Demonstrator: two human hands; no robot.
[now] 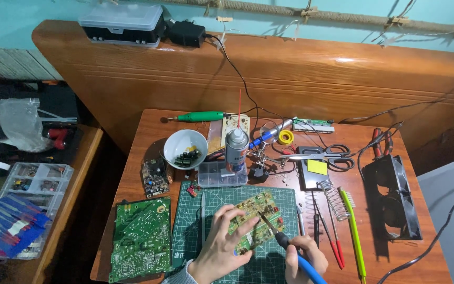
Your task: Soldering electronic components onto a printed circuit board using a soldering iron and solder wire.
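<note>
On my desk (148, 118) a white bowl (185, 149) sits toward the back left, with a heap of small dark electronic parts at its bottom, and just to its right is a clear plastic tray (222, 175) whose contents I cannot make out; a spray can (236, 149) stands at its back edge. Up on the wooden headboard behind the desk rests a closed grey parts box (123, 23), and off the left edge, on a lower side table, lies a clear divided box (37, 181) with small bits in its compartments and a blue packet (10, 223) lying partly across it. Near the front edge, on the green cutting mat (190, 231), is the small yellowish circuit board (257, 218), tilted up off the mat. My left hand (222, 247) has its fingers spread and curled around the board's left and lower edge, propping it from that side. My right hand (306, 259) is closed in a fist-like pinch around the blue handle of the soldering iron (285, 243), at the front edge just right of the board; the tip points up and left and meets the board's face near its middle. A larger green circuit board (140, 237) lies flat at the front left corner, just beside the mat, and a smaller one (154, 176) sits below the bowl
</note>
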